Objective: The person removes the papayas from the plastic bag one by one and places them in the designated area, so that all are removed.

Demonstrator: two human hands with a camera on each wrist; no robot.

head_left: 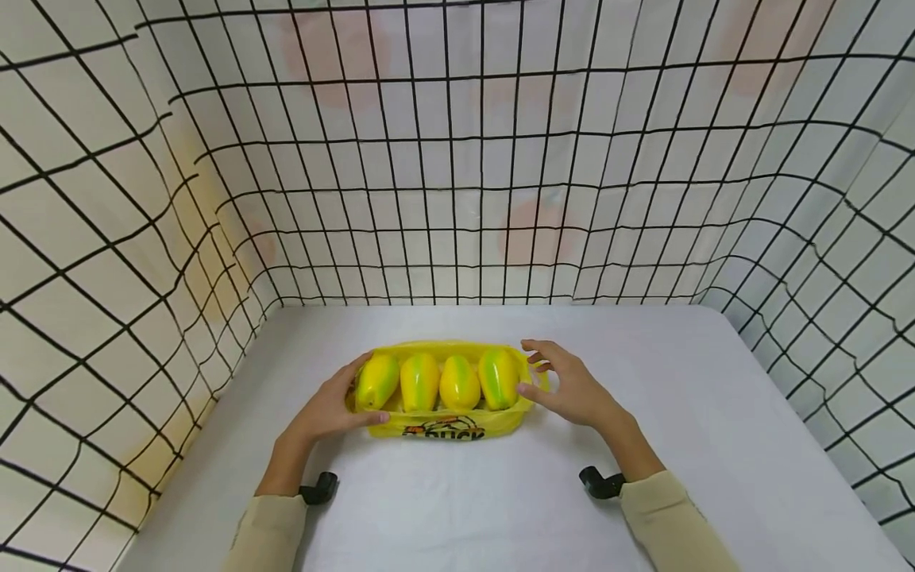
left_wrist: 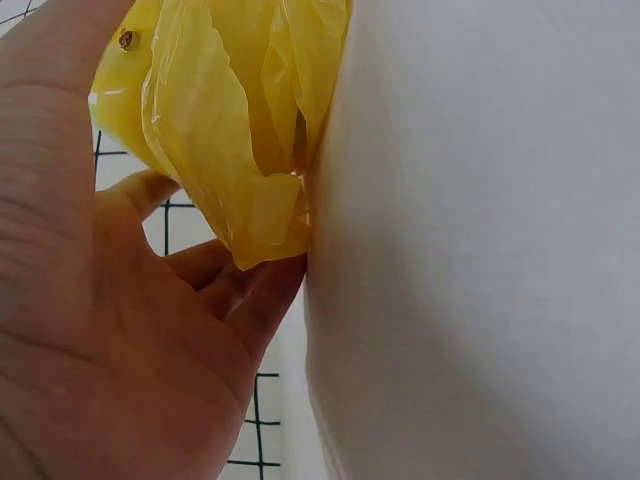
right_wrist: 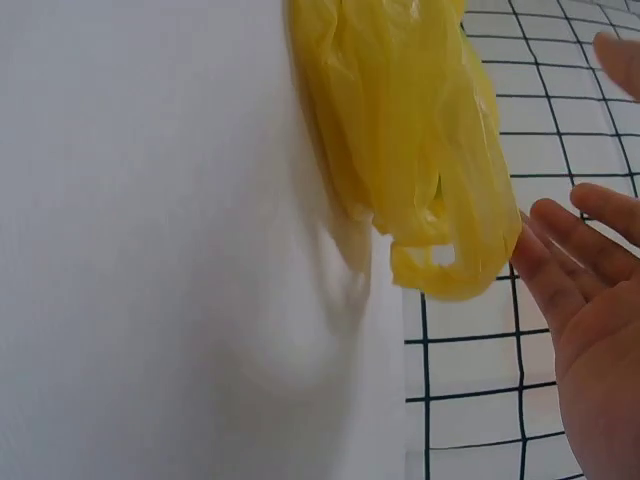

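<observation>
The open yellow bag [head_left: 503,424] lies at the middle of the desk [head_left: 457,500], with the left hand [head_left: 330,409] at its nine o'clock end and the right hand [head_left: 572,389] at three o'clock. The left hand holds its end: the thumb [head_left: 375,418] lies along the rim toward seven o'clock, the fingers round the far side toward ten. The right hand's fingers stand apart from its thumb, beside a loose handle loop; whether a fingertip touches the film I cannot tell. The bag is thin, translucent, crinkled plastic with dark printing at six o'clock. Inside, four smooth, glossy, plump oval fruits [head_left: 460,383], yellow streaked with green, stand in a row.
</observation>
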